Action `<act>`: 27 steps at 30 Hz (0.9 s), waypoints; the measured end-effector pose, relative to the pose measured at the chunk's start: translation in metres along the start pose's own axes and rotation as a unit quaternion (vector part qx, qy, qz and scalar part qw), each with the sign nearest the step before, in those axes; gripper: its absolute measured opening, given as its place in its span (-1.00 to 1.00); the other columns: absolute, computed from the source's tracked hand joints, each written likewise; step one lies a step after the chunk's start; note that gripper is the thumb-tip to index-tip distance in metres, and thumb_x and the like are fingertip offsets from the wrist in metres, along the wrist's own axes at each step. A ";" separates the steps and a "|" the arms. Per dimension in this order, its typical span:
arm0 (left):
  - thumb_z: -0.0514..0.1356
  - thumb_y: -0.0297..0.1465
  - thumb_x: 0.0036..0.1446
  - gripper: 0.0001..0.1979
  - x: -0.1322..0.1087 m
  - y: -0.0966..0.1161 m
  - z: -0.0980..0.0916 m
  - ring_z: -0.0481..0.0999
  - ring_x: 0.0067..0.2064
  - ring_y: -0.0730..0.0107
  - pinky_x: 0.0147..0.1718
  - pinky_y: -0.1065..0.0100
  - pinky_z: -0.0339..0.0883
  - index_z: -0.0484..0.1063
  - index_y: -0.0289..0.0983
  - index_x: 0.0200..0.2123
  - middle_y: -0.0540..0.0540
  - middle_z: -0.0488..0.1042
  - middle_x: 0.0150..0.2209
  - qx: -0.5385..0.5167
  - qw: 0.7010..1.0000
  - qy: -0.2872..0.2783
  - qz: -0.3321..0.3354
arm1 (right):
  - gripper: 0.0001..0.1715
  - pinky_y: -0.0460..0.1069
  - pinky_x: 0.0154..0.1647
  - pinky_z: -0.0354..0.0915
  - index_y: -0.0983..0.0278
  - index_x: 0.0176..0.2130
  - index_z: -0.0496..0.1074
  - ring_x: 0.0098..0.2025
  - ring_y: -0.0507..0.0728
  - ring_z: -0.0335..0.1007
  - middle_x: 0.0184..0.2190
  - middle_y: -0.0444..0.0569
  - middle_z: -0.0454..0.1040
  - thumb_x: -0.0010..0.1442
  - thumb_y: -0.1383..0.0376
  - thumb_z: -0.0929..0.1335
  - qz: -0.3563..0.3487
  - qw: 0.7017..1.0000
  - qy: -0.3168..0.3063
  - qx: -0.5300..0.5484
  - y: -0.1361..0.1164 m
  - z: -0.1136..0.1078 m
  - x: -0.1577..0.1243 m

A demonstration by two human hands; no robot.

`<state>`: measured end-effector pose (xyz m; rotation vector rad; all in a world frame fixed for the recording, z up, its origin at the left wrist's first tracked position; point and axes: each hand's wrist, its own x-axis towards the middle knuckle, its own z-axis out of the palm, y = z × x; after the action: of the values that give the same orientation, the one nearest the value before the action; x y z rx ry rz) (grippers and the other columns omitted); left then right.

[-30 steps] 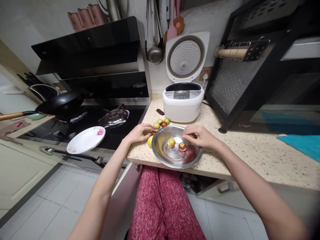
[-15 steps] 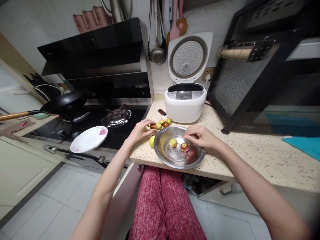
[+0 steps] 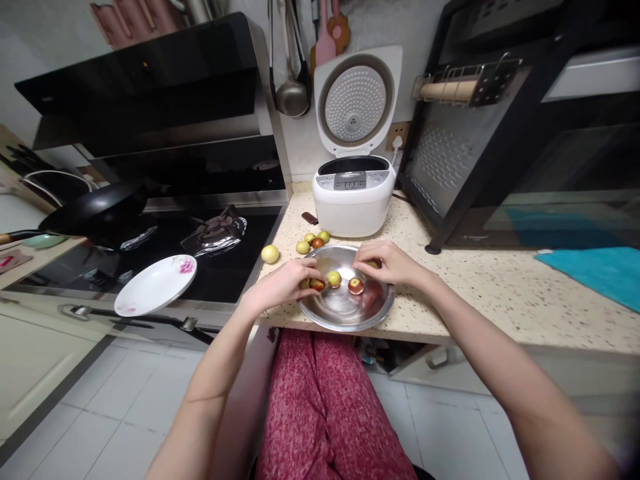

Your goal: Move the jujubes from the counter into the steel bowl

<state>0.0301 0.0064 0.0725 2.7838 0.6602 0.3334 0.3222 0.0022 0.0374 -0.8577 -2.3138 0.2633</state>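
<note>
A shallow steel bowl (image 3: pixel 345 319) sits at the counter's front edge. Inside it are a green jujube (image 3: pixel 334 279) and a reddish-brown jujube (image 3: pixel 355 287). My left hand (image 3: pixel 290 283) is over the bowl's left rim, fingers closed on a brownish jujube (image 3: pixel 317 285). At the bowl's back right rim, my right hand (image 3: pixel 387 262) pinches a greenish jujube (image 3: pixel 373 265), mostly covered by the fingers. Behind the bowl several more jujubes (image 3: pixel 303 247) lie on the counter. A larger pale yellow round fruit (image 3: pixel 270 254) rests to the left, near the stove.
A white rice cooker (image 3: pixel 354 207) with its lid raised stands behind the bowl. On the left, a floral white plate (image 3: pixel 155 287) overhangs the stove front, and a black wok (image 3: pixel 95 210) sits on a burner. A dark oven (image 3: pixel 550 167) and blue cloth (image 3: pixel 590 270) are on the right.
My left hand has come from the jujubes behind the bowl to its left rim, carrying one. The yellow fruit has shifted left and back. My right hand stays by the bowl; the view has turned slightly.
</note>
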 end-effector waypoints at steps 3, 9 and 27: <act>0.36 -0.51 0.19 -0.81 0.010 0.001 0.002 0.58 -0.21 0.29 -0.19 0.32 0.41 0.63 -0.24 -0.10 -0.09 0.55 -0.18 0.020 0.999 -0.048 -0.017 | -0.71 0.00 -0.23 0.31 0.28 -0.36 0.61 -0.36 0.10 0.45 -0.40 0.00 0.59 0.35 0.26 0.35 -0.003 1.000 -0.001 -0.002 0.000 0.000 0.000; 0.42 -0.49 0.11 -0.83 0.020 0.004 0.008 0.57 -0.24 0.24 -0.25 0.31 0.39 0.63 -0.25 -0.19 -0.11 0.58 -0.20 0.061 0.994 -0.075 -0.056 | -0.70 0.01 -0.22 0.31 0.29 -0.37 0.60 -0.35 0.11 0.45 -0.40 0.00 0.58 0.35 0.26 0.35 -0.003 1.000 0.000 -0.006 0.000 0.001 0.000; 0.22 -0.36 0.37 -0.86 0.011 -0.027 0.026 0.60 -0.13 0.31 -0.09 0.29 0.46 0.59 -0.24 -0.15 -0.10 0.62 -0.18 -0.057 0.888 0.453 -0.053 | -0.73 0.08 -0.12 0.43 0.25 -0.33 0.62 -0.26 0.15 0.55 -0.32 0.01 0.65 0.35 0.26 0.36 -0.013 0.999 0.025 0.035 0.000 0.001 -0.001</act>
<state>0.0360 0.0294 0.0420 2.3417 0.9168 1.6270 0.3217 0.0021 0.0359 -0.7894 -2.2549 0.3064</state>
